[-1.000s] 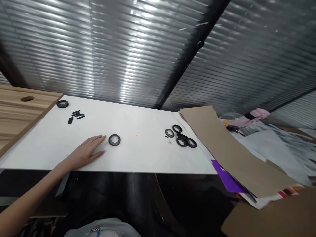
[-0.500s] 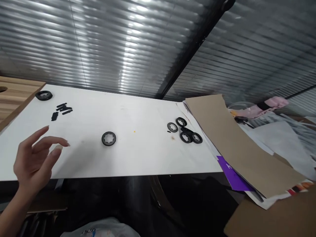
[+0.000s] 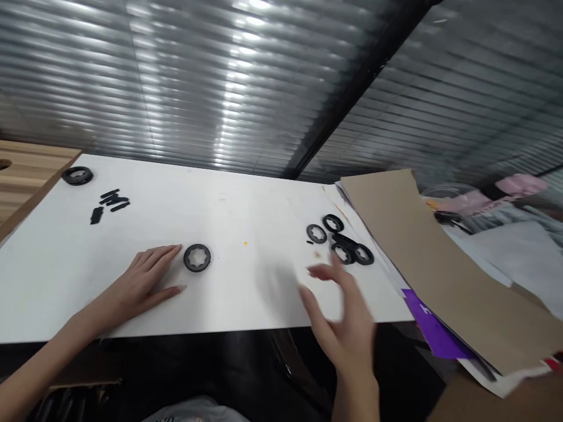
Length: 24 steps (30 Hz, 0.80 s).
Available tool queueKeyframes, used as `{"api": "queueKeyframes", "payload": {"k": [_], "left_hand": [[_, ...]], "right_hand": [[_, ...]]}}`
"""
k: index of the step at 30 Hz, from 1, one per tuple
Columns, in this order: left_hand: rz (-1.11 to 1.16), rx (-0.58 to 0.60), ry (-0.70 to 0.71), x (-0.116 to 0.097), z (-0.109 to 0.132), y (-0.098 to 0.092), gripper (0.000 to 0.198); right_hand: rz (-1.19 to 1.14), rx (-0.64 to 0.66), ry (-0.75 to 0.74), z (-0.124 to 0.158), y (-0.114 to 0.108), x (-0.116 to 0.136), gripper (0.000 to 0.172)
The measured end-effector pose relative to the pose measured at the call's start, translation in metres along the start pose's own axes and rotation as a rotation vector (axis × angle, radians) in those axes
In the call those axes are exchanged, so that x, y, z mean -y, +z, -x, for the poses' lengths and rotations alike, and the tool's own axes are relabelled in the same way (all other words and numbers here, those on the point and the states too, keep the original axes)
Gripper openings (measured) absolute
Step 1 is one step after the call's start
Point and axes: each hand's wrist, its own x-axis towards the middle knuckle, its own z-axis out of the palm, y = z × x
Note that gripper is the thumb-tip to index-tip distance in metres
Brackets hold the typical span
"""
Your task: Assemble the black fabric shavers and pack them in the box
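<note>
My left hand (image 3: pixel 143 278) lies flat on the white board (image 3: pixel 246 199), fingers stretched out, its fingertips just left of a black ring with a toothed hole (image 3: pixel 196 257). My right hand (image 3: pixel 343 319) hovers over the board's front edge, fingers spread and smeared by motion, holding nothing. Just beyond it lies a cluster of several black rings (image 3: pixel 341 240). At the far left of the board sit another black ring (image 3: pixel 77 175) and a few small black strips (image 3: pixel 109 202).
A sheet of brown cardboard (image 3: pixel 422 258) overlaps the board's right edge, with a purple sheet (image 3: pixel 433 331) and loose papers under it. A wooden surface (image 3: pixel 26 170) adjoins the board on the left. Ribbed grey panels rise behind. Dark space lies below the front edge.
My left hand dropped from a raised pose back flat onto the board beside the ring. My right hand has come into view from below, toward the ring cluster.
</note>
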Motion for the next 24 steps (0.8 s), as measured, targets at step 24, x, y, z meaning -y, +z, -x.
{"api": "queueKeyframes", "payload": {"k": [24], "left_hand": [[0.459,0.091,-0.058,0.011,-0.109,0.019,0.075]], "right_hand": [[-0.015,0.064,0.105,-0.073,0.051,-0.055,0.046]]}}
